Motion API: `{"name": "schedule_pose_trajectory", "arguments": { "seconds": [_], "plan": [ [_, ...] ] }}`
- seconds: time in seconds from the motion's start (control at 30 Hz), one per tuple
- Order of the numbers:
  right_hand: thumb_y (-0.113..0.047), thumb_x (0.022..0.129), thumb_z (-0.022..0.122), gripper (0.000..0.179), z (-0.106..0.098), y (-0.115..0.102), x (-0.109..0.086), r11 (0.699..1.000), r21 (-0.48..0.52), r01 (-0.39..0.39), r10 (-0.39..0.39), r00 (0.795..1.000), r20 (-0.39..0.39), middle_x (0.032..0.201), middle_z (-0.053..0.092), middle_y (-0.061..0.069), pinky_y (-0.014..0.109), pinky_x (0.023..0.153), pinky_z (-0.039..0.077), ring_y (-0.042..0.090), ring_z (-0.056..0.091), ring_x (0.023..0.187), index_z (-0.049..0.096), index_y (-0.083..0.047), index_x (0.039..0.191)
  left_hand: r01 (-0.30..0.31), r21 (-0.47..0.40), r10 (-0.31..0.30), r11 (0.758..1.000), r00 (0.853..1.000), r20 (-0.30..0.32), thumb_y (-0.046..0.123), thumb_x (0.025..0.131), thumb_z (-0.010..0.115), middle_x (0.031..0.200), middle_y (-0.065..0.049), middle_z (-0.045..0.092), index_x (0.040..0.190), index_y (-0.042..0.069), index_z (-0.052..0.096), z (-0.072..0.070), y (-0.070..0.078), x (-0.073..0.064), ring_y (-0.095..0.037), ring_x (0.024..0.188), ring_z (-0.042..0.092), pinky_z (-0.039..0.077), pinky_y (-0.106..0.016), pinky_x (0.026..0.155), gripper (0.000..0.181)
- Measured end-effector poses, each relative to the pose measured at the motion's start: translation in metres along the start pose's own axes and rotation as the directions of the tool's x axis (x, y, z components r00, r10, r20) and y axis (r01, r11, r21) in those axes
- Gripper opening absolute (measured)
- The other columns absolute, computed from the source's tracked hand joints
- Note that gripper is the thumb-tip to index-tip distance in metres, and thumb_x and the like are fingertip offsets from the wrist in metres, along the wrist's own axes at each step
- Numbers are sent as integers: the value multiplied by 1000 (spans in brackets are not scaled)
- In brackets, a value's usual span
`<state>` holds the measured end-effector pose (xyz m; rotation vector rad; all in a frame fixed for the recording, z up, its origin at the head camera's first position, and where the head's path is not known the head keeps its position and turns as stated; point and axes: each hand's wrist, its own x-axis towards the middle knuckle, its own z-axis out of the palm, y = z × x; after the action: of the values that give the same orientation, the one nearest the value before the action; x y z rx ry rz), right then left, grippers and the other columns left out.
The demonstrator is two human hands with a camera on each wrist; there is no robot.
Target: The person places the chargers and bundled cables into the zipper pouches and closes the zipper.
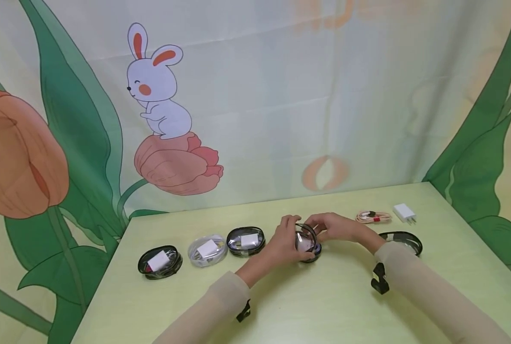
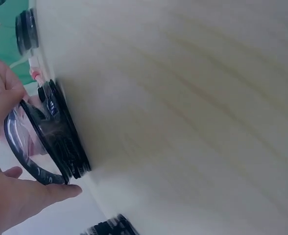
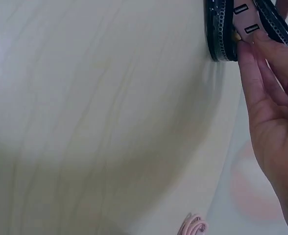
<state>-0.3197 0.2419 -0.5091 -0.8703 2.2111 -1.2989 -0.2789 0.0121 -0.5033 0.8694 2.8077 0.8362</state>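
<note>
In the head view a small clear oval pouch with black edging (image 1: 314,254) stands on the table with its lid raised. My left hand (image 1: 284,242) grips it from the left side. The left wrist view shows my thumb and fingers (image 2: 60,192) spread round the rim of the raised lid (image 2: 24,156). From the other side my right hand (image 1: 334,227) reaches into the pouch. A charger with two USB ports (image 3: 246,18) sits between the pouch's black-edged halves. My right thumb and fingers pinch its lower edge in the right wrist view. Other contents are hidden.
To the left stand three similar pouches, two black-edged (image 1: 150,272) (image 1: 234,239) and one white-edged (image 1: 195,246), holding white chargers. A coiled pink cable (image 1: 373,218) and a white charger (image 1: 404,211) lie at the back right. Another black-edged pouch (image 1: 410,240) lies behind my right forearm.
</note>
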Motion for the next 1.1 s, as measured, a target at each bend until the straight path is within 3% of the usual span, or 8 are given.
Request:
{"name": "schedule_pose_trajectory", "arguments": {
  "seconds": [0.13,0.3,0.43,0.67,0.77,0.87,1.0,1.1],
  "plan": [
    [-1,93,70,48,3,1,-1,998,37,-60,61,997,-38,133,59,20,35,90,56,31,64,116,53,1,138,-20,77,21,997,1000,-8,43,77,89,145,-18,34,142,5,37,1,4,-1,-38,127,44,47,-43,102,91],
    [-1,96,65,39,-2,1,-2,998,-52,-30,24,993,-115,127,64,22,38,90,57,35,67,114,56,3,134,-22,196,20,980,1000,10,47,79,87,147,-16,34,146,13,48,-3,7,-4,-38,133,34,45,-45,103,85],
    [-2,97,64,31,-6,1,-1,984,-173,-31,-2,982,-190,119,68,20,40,88,57,37,68,110,60,5,127,-114,365,93,924,993,73,41,86,82,145,-9,41,153,21,48,-7,8,-5,-33,130,39,44,-46,100,77],
    [5,95,63,24,-12,6,-1,927,-371,-51,-35,975,-220,113,70,20,42,88,57,37,69,104,65,5,118,-370,407,292,835,925,243,-4,90,72,150,-4,49,145,25,59,-15,2,-6,-30,126,50,49,-38,101,64],
    [9,91,63,24,-13,9,-2,883,-469,-19,-78,979,-188,110,70,20,42,86,58,36,70,101,68,6,114,-406,350,322,844,906,275,1,87,77,149,-6,50,136,17,66,-15,-1,-5,-30,132,49,42,-38,111,52],
    [6,88,68,24,-14,12,-3,809,-587,24,-134,980,-146,111,71,17,45,90,55,35,68,103,72,2,112,-403,317,331,859,907,259,9,85,82,141,-7,54,117,14,69,-12,-2,-3,-27,132,50,39,-47,114,36],
    [-2,84,76,28,-14,18,-1,721,-683,116,-229,970,-77,113,71,16,52,96,50,37,65,108,75,-2,112,-351,282,299,893,930,213,3,83,82,129,-5,52,102,12,57,-8,-5,1,-21,121,54,47,-39,105,32],
    [-6,85,77,29,-14,21,2,702,-694,156,-253,967,-38,117,70,19,57,99,45,39,63,112,75,-2,114,-291,241,246,926,948,200,1,85,80,131,-6,44,117,12,52,-8,-8,1,-21,121,50,49,-28,96,43]
  ]
}}
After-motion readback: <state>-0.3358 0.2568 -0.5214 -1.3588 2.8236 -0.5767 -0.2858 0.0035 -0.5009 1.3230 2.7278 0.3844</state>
